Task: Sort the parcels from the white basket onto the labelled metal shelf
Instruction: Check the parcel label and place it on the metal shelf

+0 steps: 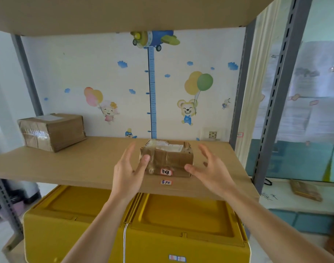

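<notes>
A small taped cardboard parcel (168, 158) with a white sticker on its front sits near the front edge of the metal shelf's board (86, 164), right above a shelf label (165, 182). My left hand (129, 171) is open at the parcel's left side, its thumb tip just at the box's corner. My right hand (209, 168) is open just off the parcel's right side, fingers spread, holding nothing. A larger taped parcel (52, 130) rests at the shelf's back left. The white basket is out of view.
A yellow lidded crate (135, 224) stands below the shelf in front of me. Grey slotted uprights (272, 103) frame the shelf on the right. The upper shelf board (124, 14) hangs overhead. Another flat parcel (305, 189) lies on a surface at the right.
</notes>
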